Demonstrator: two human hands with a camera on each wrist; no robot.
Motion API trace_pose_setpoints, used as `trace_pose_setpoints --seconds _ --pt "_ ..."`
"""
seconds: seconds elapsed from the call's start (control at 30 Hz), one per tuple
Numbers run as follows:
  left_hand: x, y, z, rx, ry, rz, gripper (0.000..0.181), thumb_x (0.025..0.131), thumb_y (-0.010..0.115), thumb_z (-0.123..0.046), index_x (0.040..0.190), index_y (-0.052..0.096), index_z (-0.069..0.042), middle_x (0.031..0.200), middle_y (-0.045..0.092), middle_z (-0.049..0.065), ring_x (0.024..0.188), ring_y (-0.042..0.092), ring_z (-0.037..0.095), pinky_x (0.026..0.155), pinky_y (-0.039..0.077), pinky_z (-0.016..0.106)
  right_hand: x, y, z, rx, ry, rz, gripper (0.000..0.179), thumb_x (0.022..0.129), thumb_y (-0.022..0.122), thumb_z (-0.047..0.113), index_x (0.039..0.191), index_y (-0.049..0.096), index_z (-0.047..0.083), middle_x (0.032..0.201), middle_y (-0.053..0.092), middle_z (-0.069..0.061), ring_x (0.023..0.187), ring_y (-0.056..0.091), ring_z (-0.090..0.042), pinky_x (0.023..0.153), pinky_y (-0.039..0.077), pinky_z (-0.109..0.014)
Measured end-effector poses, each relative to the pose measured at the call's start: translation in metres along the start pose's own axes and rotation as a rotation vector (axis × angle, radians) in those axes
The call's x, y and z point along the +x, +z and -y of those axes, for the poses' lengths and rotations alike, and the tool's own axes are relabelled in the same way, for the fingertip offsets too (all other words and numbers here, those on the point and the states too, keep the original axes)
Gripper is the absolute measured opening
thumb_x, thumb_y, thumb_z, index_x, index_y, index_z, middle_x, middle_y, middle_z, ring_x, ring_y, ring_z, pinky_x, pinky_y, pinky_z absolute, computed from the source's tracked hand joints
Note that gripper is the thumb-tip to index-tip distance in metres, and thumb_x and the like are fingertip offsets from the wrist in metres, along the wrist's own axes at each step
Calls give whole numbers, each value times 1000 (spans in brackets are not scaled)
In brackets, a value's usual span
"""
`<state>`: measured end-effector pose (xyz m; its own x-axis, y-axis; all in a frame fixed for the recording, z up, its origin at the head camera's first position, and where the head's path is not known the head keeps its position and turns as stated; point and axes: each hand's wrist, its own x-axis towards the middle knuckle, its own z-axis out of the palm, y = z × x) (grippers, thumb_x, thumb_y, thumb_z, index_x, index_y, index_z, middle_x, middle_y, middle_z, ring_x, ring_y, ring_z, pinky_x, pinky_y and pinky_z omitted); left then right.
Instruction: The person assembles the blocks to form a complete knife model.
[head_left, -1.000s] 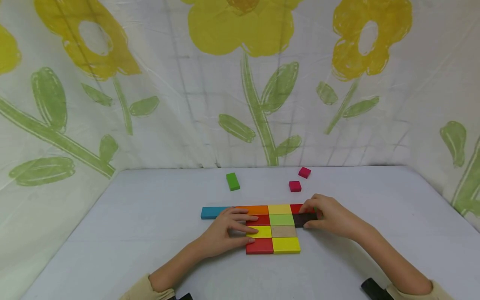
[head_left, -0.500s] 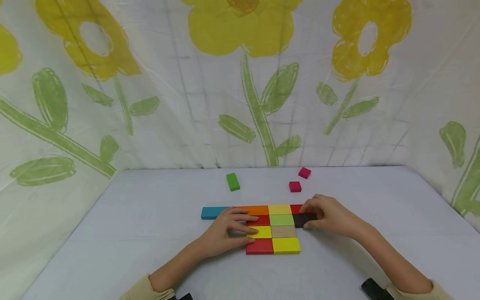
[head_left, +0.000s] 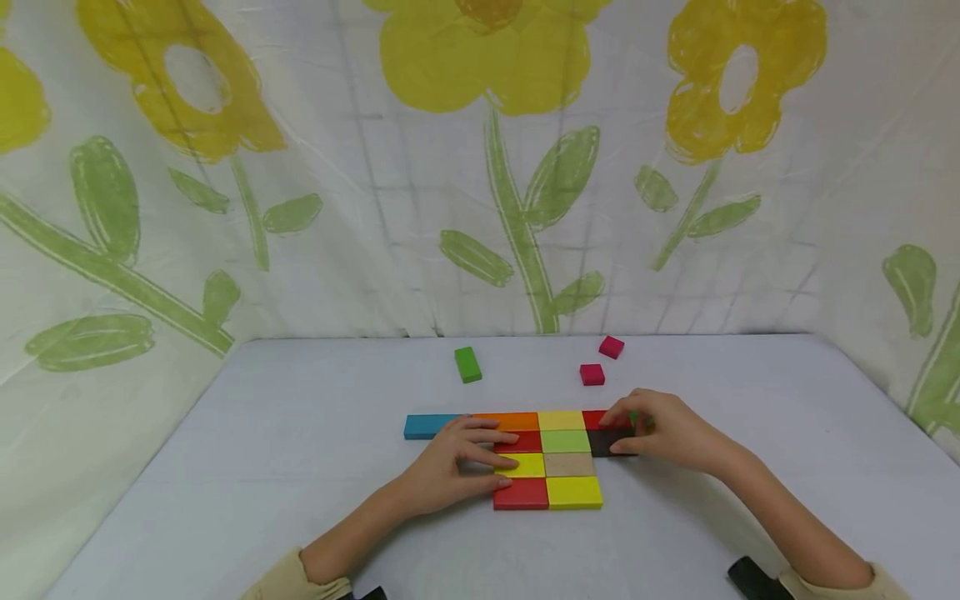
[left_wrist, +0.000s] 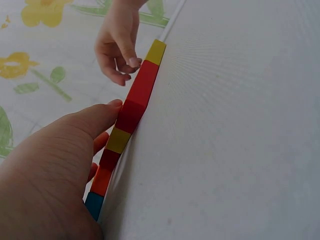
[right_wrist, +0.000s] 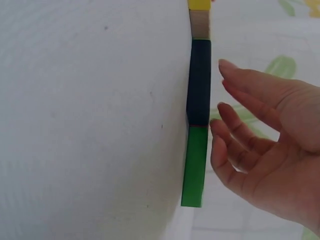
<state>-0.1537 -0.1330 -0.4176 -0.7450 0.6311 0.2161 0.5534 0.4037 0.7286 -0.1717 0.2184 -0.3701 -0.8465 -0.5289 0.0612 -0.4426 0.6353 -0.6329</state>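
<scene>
A person's left hand (head_left: 450, 467) lies over the left side of a flat group of blocks on the white desk (head_left: 300, 442); its grip is spread, fingers long and parted, resting on the blocks and grasping nothing; the fingertips reach the inner red block (head_left: 525, 442) and the inner yellow block (head_left: 531, 465), while the thumb meets the edge of the near red block (head_left: 520, 495).

The right hand (head_left: 663, 429) arches over the black block (head_left: 606, 442) and the far red block (head_left: 596, 418); its grip is about half spread, fingers loosely bent and thumb well clear of them, with no block pinched; I cannot tell how firmly the tips touch.

The farthest row runs from the blue block (head_left: 431, 427) through the orange block (head_left: 510, 422), the pale yellow block (head_left: 560, 421) and the far red block to the end green block (right_wrist: 194, 165); the lime block (head_left: 565, 442) joins the inner red block to the black block; the tan block (head_left: 568, 464) and the near yellow block (head_left: 574, 492) complete the nearer rows.

Beyond the group lie a loose green block (head_left: 468, 365) and two small crimson blocks (head_left: 592, 375); behind the desk hangs a flowered sheet (head_left: 405, 208).
</scene>
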Motion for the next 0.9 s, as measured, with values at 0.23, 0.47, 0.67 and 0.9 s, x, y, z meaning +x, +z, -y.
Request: trace_pose_setpoints --seconds 0.23,0.47,0.67,0.9 --pt "0 0 -1 -5 -13 2 29 94 79 -26 123 82 -22 142 68 -6 140 53 21 119 31 67 1 -3 2 30 26 1 29 90 85 18 115 77 9 105 70 -1 85 58 -14 66 54 -24" --pt "0 0 0 -6 -14 -1 29 95 79 -27 123 82 -22 142 68 -7 140 52 21 118 34 66 10 -6 5 20 43 -6 28 90 84 17 116 76 9 104 70 -2 88 60 -17 66 56 -25" --pt "-1 1 0 -7 -20 -2 28 95 79 -28 123 82 -24 142 68 -8 141 49 22 116 35 65 20 -8 9 30 -4 -5 27 92 82 14 117 76 5 107 72 -8 90 61 -16 69 57 -25" --pt "0 0 0 -6 -19 2 29 95 79 -29 123 82 -23 143 67 -8 140 51 22 117 34 66 39 -7 20 42 18 10 30 94 79 18 120 75 3 110 72 -11 93 63 -18 73 58 -27"
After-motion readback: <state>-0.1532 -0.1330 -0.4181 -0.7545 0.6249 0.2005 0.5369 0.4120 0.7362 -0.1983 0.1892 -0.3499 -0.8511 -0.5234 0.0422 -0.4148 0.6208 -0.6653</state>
